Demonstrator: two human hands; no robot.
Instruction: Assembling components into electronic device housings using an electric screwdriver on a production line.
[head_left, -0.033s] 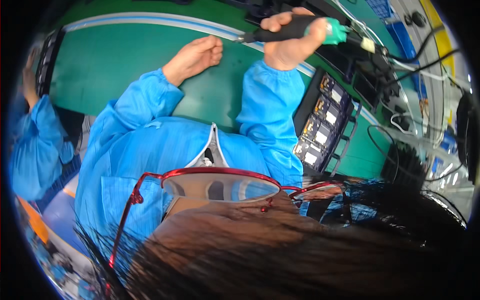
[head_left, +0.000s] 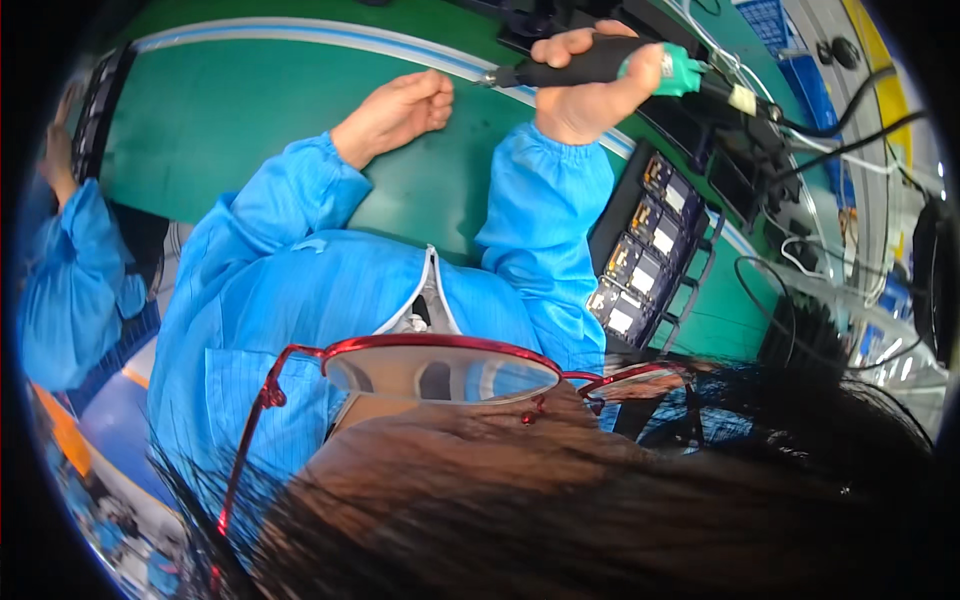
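A: What does the right hand [head_left: 578,108] have?
B: A driver [head_left: 580,64]. The fingers and thumb are clamped round its black grip, with the green end [head_left: 680,72] sticking out on the right.
A: Where is the driver, then?
B: Over the far part of the worktop [head_left: 250,120], lying nearly level across the view. Its metal tip [head_left: 488,79] points left and, seen from here, overlaps the white-and-blue strip [head_left: 300,30]. Whether they touch, I can't tell.
A: And the left hand [head_left: 400,112]?
B: Just left of the tip, with a gap between. Its fingers are curled in together; I can't tell whether something small is pinched there.
A: Anything by the right arm?
B: A dark tray [head_left: 617,195], just right of the blue sleeve [head_left: 545,210]. A row of four units [head_left: 642,275] with pale panels lies in it.
A: What's past the green end?
B: A pale tag [head_left: 742,99], then a dark cable [head_left: 850,118] running off to the right.
A: Who is on the far left?
B: A co-worker, also in blue; that person's hand [head_left: 58,155] is beside another tray [head_left: 98,120].
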